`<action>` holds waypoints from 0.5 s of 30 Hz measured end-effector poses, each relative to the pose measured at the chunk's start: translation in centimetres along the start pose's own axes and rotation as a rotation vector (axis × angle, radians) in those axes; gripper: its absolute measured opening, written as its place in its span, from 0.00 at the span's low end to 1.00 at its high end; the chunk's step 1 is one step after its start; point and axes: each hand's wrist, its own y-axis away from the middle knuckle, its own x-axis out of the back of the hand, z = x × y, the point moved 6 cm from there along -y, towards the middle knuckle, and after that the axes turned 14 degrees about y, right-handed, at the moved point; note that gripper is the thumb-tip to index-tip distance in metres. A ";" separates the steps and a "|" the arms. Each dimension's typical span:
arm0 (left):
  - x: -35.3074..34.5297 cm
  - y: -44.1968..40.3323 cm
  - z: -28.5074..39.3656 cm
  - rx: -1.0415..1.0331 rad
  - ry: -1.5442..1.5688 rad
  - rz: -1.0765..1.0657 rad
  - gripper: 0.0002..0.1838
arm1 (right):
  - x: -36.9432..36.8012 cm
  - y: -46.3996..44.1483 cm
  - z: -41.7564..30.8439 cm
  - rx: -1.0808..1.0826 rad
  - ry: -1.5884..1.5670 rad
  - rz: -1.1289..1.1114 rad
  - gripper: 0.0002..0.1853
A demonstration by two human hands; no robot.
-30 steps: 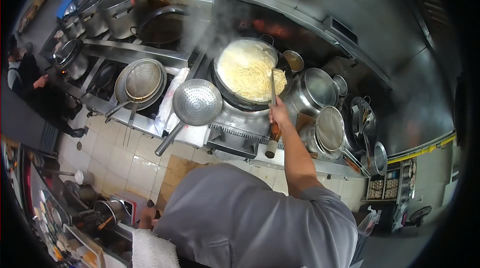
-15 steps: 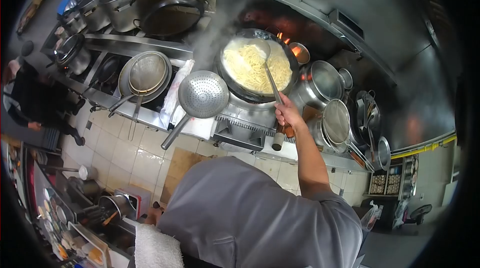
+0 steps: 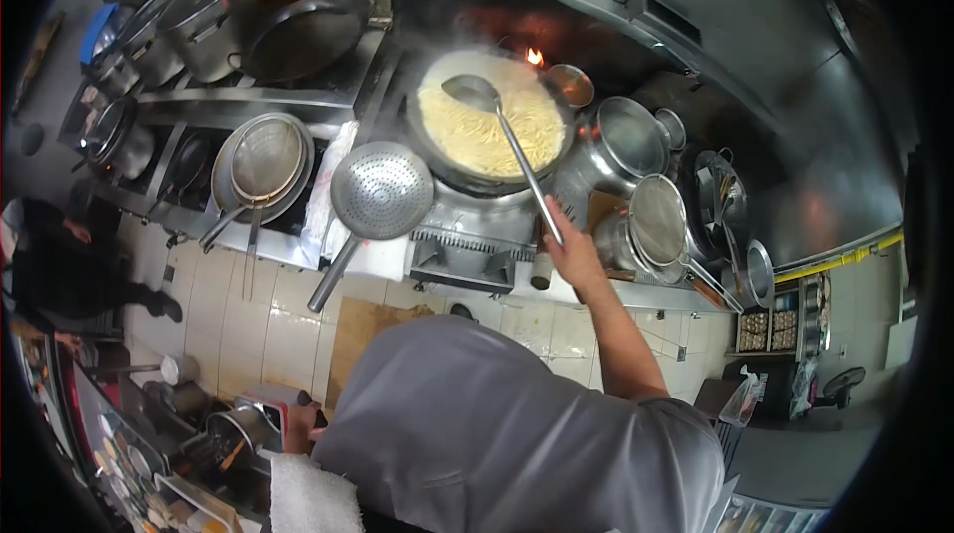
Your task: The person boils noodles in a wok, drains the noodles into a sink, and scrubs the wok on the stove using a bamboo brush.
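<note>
My right hand is closed round the handle of a long metal ladle. The ladle's bowl hangs over the far left part of a large wok, which holds pale noodles in cloudy, steaming liquid. Low on the left, my left hand shows only partly beside my body, near a red and white box and a dark knob. Its fingers are too hidden to read. A perforated strainer lies left of the wok, its handle reaching past the stove edge.
Flames rise behind the wok. Wire sieves rest on pans at the left, with stockpots farther back. A metal pot and another sieve stand at the right. Another person is at the far left.
The ladle's bowl has moved left across the wok and shows more clearly above the noodles. My right hand has shifted slightly down. The whole view has shifted a little left.
</note>
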 end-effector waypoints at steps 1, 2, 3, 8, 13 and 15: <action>-0.2 -0.7 -0.6 0.026 0.085 0.015 0.24 | -0.7 -0.2 0.4 -0.031 -0.015 -0.034 0.43; -0.2 1.7 2.8 0.005 0.014 0.007 0.24 | -0.6 -1.6 1.1 -0.065 -0.032 0.025 0.43; -0.4 5.6 7.4 -0.017 -0.057 0.001 0.23 | -0.6 -2.7 2.3 -0.072 -0.036 0.036 0.43; -0.8 10.2 13.1 0.032 0.349 -0.493 0.18 | 0.3 -13.8 10.4 -0.344 0.165 0.118 0.41; -5.6 21.4 28.0 -0.452 0.127 -0.565 0.13 | -8.3 -27.0 23.4 -0.334 0.310 0.279 0.40; -9.4 25.4 32.1 -0.501 0.073 -0.612 0.13 | -15.0 -31.4 28.4 -0.591 -0.871 -0.251 0.41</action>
